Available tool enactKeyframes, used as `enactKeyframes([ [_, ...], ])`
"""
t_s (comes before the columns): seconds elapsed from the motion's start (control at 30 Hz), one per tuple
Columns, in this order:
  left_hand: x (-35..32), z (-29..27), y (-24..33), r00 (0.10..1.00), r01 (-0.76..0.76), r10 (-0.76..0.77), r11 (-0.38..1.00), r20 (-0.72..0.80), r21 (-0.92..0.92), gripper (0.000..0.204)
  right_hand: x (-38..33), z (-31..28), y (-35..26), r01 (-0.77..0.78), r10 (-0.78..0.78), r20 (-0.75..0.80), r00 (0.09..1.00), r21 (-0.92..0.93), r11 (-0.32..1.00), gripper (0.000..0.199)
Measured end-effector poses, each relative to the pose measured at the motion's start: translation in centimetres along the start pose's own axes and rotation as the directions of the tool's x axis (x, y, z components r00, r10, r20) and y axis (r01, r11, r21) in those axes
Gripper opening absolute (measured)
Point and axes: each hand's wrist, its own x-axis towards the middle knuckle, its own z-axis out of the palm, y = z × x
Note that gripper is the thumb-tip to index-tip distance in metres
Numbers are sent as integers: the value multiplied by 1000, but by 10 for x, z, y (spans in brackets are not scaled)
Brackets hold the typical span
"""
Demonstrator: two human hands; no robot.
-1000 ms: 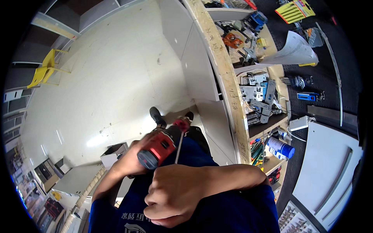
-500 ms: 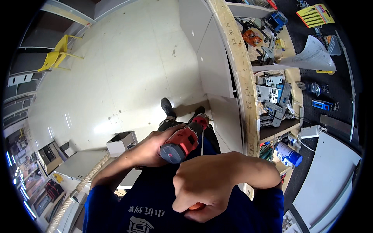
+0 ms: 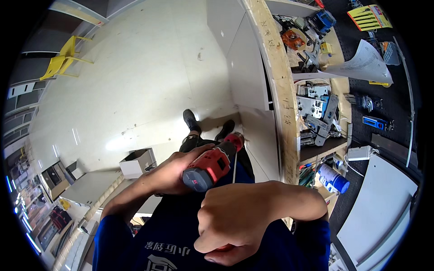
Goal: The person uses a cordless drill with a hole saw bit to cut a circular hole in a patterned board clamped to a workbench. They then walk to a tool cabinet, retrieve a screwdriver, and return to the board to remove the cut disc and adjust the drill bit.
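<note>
My left hand (image 3: 181, 163) is wrapped round a red power drill (image 3: 211, 165) with a dark rounded rear end, held in front of my body. The drill's front points away from me, toward my feet. My right hand (image 3: 234, 219) is closed in a fist close to my chest, right of and nearer than the drill. A bit of red-orange handle shows between its fingers. From beyond the fist a thin metal shaft (image 3: 235, 167) runs up beside the drill toward its front, so the held thing looks like a screwdriver. Whether shaft and drill touch is hidden.
At my right runs a wooden-edged shelf unit (image 3: 288, 113) with metal fittings (image 3: 322, 115), clamps and a blue-and-white can (image 3: 333, 178). Tools hang on a black pegboard beyond. A grey open box (image 3: 137, 163) stands at left, a yellow chair (image 3: 63, 58) farther off.
My right fist has shifted slightly left and toward me, and less of the red-orange handle shows. The drill has moved a little left in view; both grips are kept.
</note>
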Motion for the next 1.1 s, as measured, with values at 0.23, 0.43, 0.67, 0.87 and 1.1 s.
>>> enactKeyframes([
  [0.23, 0, -5, 1, 994, 36, -39, 999, -100, -35, 83, 1, 41, 9, 5, -133, -344, 930, -348, 937, 35],
  [0.43, 2, -9, 6, 997, 18, -24, 996, -73, -86, 85, -2, 38, 0, 51, -107, -216, 970, -252, 966, 33],
  [0.67, 10, -7, -3, 988, -151, 152, 988, 23, -39, 89, 14, 40, -14, -41, -12, -250, 968, -204, 978, 30],
  [0.87, 10, -12, 3, 989, -141, 145, 978, 17, -155, 78, 21, 52, -9, -25, -55, -240, 969, -317, 948, 27],
  [1.1, 4, -12, 4, 998, -58, 59, 998, 39, -23, 82, 24, 52, -14, -36, -66, -252, 966, -379, 925, 28],
])
